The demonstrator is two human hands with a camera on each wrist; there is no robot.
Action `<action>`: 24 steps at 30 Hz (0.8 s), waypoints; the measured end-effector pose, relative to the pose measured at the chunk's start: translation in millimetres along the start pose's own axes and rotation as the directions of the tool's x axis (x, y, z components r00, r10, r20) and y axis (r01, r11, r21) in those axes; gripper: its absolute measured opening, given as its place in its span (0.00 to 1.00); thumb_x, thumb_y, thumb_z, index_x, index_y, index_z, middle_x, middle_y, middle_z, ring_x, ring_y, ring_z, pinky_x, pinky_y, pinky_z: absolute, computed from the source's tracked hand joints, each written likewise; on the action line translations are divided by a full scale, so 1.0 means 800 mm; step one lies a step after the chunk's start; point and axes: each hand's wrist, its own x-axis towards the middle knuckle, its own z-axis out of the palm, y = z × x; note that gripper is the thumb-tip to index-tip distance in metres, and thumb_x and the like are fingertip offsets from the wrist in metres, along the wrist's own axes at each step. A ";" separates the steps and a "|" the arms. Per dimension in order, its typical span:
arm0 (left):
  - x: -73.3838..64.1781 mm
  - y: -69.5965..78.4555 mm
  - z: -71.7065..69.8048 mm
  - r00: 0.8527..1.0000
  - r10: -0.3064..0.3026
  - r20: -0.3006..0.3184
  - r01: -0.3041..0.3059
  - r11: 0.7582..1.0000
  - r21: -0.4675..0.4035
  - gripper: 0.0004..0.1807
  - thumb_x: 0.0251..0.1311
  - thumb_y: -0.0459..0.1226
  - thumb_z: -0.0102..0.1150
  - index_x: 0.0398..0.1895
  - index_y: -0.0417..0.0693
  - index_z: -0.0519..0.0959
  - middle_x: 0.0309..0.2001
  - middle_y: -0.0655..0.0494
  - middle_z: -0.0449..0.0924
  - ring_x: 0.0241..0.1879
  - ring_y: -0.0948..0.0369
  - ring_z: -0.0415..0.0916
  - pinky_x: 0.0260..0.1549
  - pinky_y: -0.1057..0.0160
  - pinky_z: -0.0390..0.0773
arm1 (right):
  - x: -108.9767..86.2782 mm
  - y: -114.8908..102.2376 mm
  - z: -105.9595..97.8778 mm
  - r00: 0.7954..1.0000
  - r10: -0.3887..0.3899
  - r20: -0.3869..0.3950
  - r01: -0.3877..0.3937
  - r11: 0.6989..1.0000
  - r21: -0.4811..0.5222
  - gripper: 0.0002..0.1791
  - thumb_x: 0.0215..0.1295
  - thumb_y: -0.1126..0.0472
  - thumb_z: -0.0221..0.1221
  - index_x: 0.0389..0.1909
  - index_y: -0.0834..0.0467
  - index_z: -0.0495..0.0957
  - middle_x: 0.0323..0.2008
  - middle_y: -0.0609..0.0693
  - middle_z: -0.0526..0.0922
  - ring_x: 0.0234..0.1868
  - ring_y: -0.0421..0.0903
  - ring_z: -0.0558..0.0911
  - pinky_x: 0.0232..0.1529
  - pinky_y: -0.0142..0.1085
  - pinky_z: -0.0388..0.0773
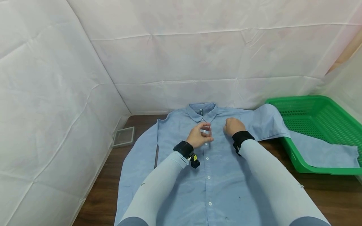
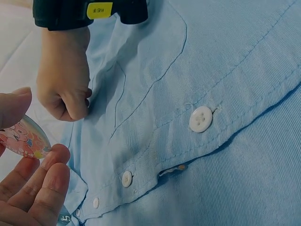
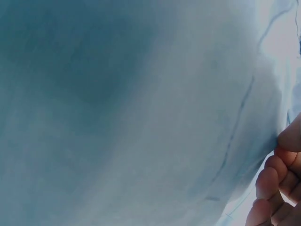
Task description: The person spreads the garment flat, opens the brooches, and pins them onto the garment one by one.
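A light blue button-up shirt (image 1: 223, 188) lies spread front up, collar at the far side, with white buttons down its middle. Above the placket, my left hand (image 1: 199, 135) holds a thin round badge (image 2: 27, 139) by its edge, between thumb and fingertips. Its face carries a pink, colourful print. To the right, at the chest, my right hand (image 1: 234, 126) pinches the shirt cloth between thumb and curled fingers. In the right wrist view the lifted cloth (image 3: 155, 117) fills most of the picture, and the fingers (image 3: 268, 181) show at the right edge.
A green perforated basket (image 1: 291, 153) stands on the right, and one shirt sleeve (image 1: 325, 152) drapes into it. At the left, a small clear square case (image 1: 123, 137) rests on the dark wooden table (image 1: 96, 201) by the white sheet wall (image 1: 56, 94).
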 end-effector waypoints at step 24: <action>0.003 -0.006 0.011 1.000 0.015 0.007 -0.016 0.998 0.068 0.34 0.51 0.34 0.72 0.63 0.58 0.70 0.52 0.57 0.75 0.38 0.64 0.81 0.35 0.67 0.80 | -0.005 0.012 0.016 0.999 0.028 0.016 -0.030 0.992 0.123 0.08 0.72 0.65 0.48 0.41 0.68 0.69 0.31 0.66 0.78 0.31 0.61 0.81 0.34 0.52 0.76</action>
